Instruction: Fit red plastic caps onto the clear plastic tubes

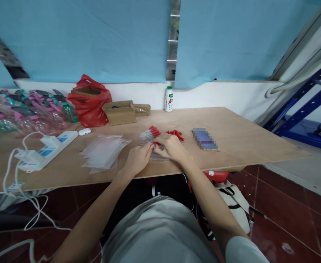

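My left hand and my right hand meet at the table's front, fingers closed and fingertips almost touching. A small red cap shows at the fingertips of my right hand. What the left fingers pinch is too small and covered to name. Beneath and between the hands lie several thin clear tubes. Just beyond them is a bundle of clear tubes with red caps on their ends. Past my right hand is a small heap of loose red caps.
Clear plastic bags are piled left of my hands. Farther left are a power strip with cables and several spray bottles. A red bag, cardboard box and white bottle stand behind. A phone lies right.
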### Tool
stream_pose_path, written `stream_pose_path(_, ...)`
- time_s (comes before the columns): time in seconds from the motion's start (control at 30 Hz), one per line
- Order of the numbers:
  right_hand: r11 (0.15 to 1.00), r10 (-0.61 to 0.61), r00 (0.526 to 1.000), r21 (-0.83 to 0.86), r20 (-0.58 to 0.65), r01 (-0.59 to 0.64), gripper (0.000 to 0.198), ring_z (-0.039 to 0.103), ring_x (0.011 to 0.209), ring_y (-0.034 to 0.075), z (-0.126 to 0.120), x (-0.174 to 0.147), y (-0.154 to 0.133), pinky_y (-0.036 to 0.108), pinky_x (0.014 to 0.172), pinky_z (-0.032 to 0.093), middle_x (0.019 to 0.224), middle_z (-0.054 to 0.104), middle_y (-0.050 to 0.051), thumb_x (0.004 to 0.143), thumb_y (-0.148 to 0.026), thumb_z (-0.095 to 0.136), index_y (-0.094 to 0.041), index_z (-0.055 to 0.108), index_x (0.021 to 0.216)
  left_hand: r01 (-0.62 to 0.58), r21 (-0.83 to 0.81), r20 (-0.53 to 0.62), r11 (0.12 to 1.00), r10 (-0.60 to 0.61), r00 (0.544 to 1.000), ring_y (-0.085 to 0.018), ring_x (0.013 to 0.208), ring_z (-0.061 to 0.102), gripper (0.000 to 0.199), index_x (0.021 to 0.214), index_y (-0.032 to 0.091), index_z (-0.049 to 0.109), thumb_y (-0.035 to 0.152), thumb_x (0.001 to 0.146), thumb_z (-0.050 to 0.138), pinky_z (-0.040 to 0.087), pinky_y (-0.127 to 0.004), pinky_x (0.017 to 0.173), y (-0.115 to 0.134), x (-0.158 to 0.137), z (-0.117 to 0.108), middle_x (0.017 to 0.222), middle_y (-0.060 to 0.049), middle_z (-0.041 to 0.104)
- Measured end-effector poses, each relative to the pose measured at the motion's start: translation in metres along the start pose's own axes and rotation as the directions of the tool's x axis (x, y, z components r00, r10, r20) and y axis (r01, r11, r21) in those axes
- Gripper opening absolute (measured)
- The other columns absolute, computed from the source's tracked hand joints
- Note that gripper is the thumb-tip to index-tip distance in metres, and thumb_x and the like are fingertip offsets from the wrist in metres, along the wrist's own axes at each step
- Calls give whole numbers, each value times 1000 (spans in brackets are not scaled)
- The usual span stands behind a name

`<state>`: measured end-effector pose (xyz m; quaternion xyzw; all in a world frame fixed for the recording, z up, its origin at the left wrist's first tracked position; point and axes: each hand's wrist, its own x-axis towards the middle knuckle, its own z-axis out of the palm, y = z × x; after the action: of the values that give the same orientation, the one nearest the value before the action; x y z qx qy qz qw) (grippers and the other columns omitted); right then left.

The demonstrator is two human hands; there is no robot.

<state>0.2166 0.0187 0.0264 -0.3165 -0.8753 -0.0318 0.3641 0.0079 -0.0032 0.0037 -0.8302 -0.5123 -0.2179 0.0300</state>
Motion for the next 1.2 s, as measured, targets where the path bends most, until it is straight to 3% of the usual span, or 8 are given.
stream_pose_path(0.23, 998, 22, 1000, 56, -4, -21, 15, 64, 87, 19, -2, 0, 0, 29, 79, 43, 97, 74, 6, 103, -22, 62, -20, 75, 110, 15, -54, -85, 998, -20, 996, -24, 86, 75, 45, 104, 22, 67, 38, 117, 28, 44, -34, 73, -4, -2, -1, 93, -7, 79)
stream_pose_path(0.47, 993, 103, 994, 59, 32, -104, 14, 68, 88, 20, -4, 1, 2, 28, 79, 43, 97, 76, 6, 102, -28, 67, -20, 76, 109, -22, -74, -157, 997, 11, 988, -24, 96, 76, 27, 116, 24, 67, 34, 115, 42, 47, -33, 78, -5, -1, 2, 105, -5, 80)
stream_pose_path(0.6, 988, 137, 989, 63, 56, -140, 15, 67, 82, 19, -1, 1, 3, 27, 78, 42, 91, 76, 5, 101, -28, 68, -20, 76, 110, -25, -62, -132, 998, 16, 991, -24, 95, 76, 26, 117, 24, 65, 34, 115, 42, 47, -33, 77, -6, -1, 3, 103, -5, 80)
stream_pose_path(1.2, 997, 80, 996, 11, 33, -80, 13, 61, 77, 19, 5, 2, 0, 29, 76, 39, 82, 69, 4, 91, -15, 59, -18, 71, 90, -6, 46, 15, 999, 5, 1000, -26, 84, 77, 36, 122, 23, 65, 37, 117, 32, 45, -32, 71, 0, -1, 0, 97, -9, 81)
